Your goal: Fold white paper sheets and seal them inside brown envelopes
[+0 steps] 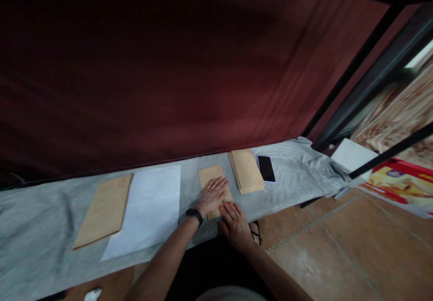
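A brown paper envelope (210, 174) lies on the grey cloth in front of me, partly covered by my hands. My left hand (214, 193), with a dark band at its wrist, rests flat across the middle of it, fingers stretched out to the right. Lower down, my right hand (235, 224) lies flat at the envelope's near right edge, its fingers straight. Just right of it is a stack of brown envelopes (248, 171). To the left are white paper sheets (155, 206), and beyond them a pile of larger brown envelopes (105, 210).
A smartphone (266, 168) lies beside the envelope stack. Grey cloth (291, 166) covers the long narrow surface, which a dark red panel (169, 89) backs. At right are black metal bars (355, 71), a white box (353, 157) and a red-and-yellow box (402, 184) above the tiled floor (324, 256).
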{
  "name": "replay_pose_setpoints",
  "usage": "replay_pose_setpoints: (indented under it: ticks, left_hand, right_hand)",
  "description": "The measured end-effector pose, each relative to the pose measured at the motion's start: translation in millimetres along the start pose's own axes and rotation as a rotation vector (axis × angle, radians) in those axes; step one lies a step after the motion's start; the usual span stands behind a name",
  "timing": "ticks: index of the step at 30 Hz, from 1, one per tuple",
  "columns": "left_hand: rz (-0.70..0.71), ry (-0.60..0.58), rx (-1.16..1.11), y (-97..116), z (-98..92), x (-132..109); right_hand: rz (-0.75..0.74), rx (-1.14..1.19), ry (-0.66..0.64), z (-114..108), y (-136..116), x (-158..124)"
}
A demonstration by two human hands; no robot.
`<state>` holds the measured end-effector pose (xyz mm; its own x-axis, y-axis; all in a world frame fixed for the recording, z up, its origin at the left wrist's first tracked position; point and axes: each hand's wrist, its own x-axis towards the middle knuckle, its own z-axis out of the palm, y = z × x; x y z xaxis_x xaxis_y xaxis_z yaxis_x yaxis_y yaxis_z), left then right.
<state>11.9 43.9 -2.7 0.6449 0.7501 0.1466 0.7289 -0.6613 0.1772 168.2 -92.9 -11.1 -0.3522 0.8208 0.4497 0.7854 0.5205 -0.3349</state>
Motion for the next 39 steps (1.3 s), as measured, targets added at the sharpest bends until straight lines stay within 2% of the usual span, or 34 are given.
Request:
replay_pose_setpoints:
  ticks: [7, 13, 18, 23, 28, 31, 35, 39]
  left_hand:
    - [0.080, -0.021, -0.021, 18.5, 0.1, -23.4]
    - [0.122, 0.011, -0.019, 39.7, -3.0, -52.6]
    - [0.131, -0.001, -0.010, 57.8, -8.0, -77.6]
    - [0.113, 0.030, 0.000, 71.7, -13.4, -97.0]
    - [0.089, 0.071, 0.008, 82.4, -15.5, -104.7]
    - [0.071, 0.054, 0.019, 86.5, -11.1, -104.2]
    - [0.041, 0.020, 0.028, 88.4, -3.1, -102.7]
    - [0.047, 0.002, 0.015, 87.6, -0.5, -102.1]
  right_hand:
    - [0.053, 0.264, 0.111, 0.8, 6.9, -3.7]
    - [0.212, 0.475, 0.269, 6.5, 9.7, -9.4]
    - [0.285, 0.526, 0.272, 4.0, 7.8, -7.4]
    - [0.305, 0.487, 0.222, -1.2, 5.9, -6.2]
    - [0.298, 0.445, 0.158, -9.2, 8.3, -5.2]
    - [0.208, 0.410, 0.031, -19.0, 13.4, 1.6]
    - [0.032, 0.321, -0.233, -28.2, 23.0, 20.6]
    - [-0.077, 0.179, -0.340, -20.2, 33.9, 43.4]
